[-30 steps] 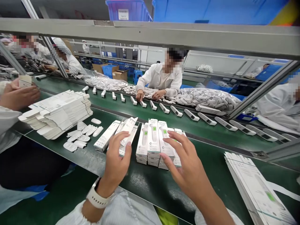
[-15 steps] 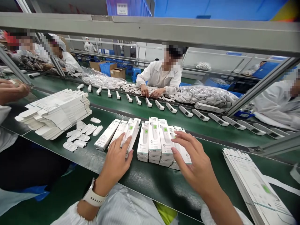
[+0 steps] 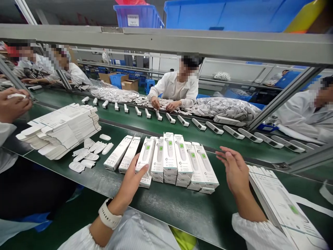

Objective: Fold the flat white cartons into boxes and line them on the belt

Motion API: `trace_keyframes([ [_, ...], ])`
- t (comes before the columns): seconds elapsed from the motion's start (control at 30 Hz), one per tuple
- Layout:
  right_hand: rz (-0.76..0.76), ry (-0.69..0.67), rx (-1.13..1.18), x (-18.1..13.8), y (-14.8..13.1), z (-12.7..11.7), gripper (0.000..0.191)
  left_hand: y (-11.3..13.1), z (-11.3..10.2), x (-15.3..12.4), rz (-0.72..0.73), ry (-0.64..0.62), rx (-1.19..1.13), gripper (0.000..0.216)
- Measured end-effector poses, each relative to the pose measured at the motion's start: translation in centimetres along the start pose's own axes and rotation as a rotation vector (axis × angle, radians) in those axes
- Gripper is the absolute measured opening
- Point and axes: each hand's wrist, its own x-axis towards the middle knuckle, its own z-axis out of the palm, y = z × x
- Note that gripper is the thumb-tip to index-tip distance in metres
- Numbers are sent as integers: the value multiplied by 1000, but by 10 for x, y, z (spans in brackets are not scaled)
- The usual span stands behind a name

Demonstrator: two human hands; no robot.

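My left hand (image 3: pixel 129 182), with a white watch on its wrist, grips a white thermometer box (image 3: pixel 146 152) at the left end of a stacked row. Its thumb lies across the box's face and its fingers are along the left side. Several more printed boxes (image 3: pixel 170 149) stand side by side in two layers, each showing a thermometer with a green screen. To the right of the row, my right hand (image 3: pixel 235 170) hovers with its fingers stretched out, holding nothing. Two separate boxes (image 3: pixel 118 152) lie just left of my left hand.
Flattened cartons (image 3: pixel 65 125) are piled at left, beside loose white plastic covers (image 3: pixel 88 151). More flat cartons (image 3: pixel 286 205) lie at right. White thermometers (image 3: pixel 183 120) line the green conveyor belt. A co-worker (image 3: pixel 177 85) sits opposite, and a metal beam (image 3: pixel 166 40) crosses above.
My left hand has closed on the leftmost stacked box, which now sits against the row. My right hand has moved right, off the boxes. The thermometers on the belt have shifted left.
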Motion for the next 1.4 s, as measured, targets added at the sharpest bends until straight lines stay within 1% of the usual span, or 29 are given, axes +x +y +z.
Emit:
trace_keyframes([
  [0.1, 155, 11, 129, -5, 27, 7, 42, 2, 3, -3, -35, -49, -95, 68],
  [0.17, 236, 11, 203, -9, 34, 12, 41, 0, 3, -2, -53, -67, -124, 69],
  [0.27, 333, -36, 286, -17, 32, 17, 44, -3, 4, 3, -51, -71, -123, 69],
  [0.43, 447, -130, 357, -28, 24, 21, 62, 1, 11, 16, 13, -50, -33, 63],
  [0.5, 464, -134, 377, -30, 24, 21, 65, 2, 11, 19, 49, -26, 33, 58],
  [0.57, 474, -127, 390, -30, 26, 21, 64, 1, 5, 19, 97, 25, 123, 56],
  [0.7, 475, -84, 405, -27, 30, 21, 60, -8, -24, 22, 222, 198, 390, 54],
  [0.77, 474, -65, 411, -26, 32, 21, 60, -17, -41, 24, 267, 274, 550, 58],
  [0.8, 475, -57, 412, -26, 32, 22, 60, -22, -48, 24, 284, 294, 625, 61],
  [0.87, 475, -42, 410, -26, 33, 22, 58, -33, -56, 24, 319, 293, 752, 66],
  [0.97, 478, -33, 391, -27, 34, 23, 50, -47, -58, 23, 385, 278, 880, 61],
  [1.1, 480, -33, 367, -28, 34, 22, 44, -56, -56, 24, 458, 325, 952, 47],
  [1.2, 473, -23, 363, -28, 34, 21, 45, -46, -57, 24, 505, 386, 951, 42],
  [1.3, 470, -20, 366, -27, 35, 21, 46, -18, -54, 19, 562, 438, 929, 47],
  [1.37, 469, -21, 364, -27, 35, 20, 45, 4, -47, 15, 609, 422, 925, 52],
  [1.4, 468, -21, 362, -26, 35, 20, 44, 14, -41, 13, 634, 388, 931, 54],
])
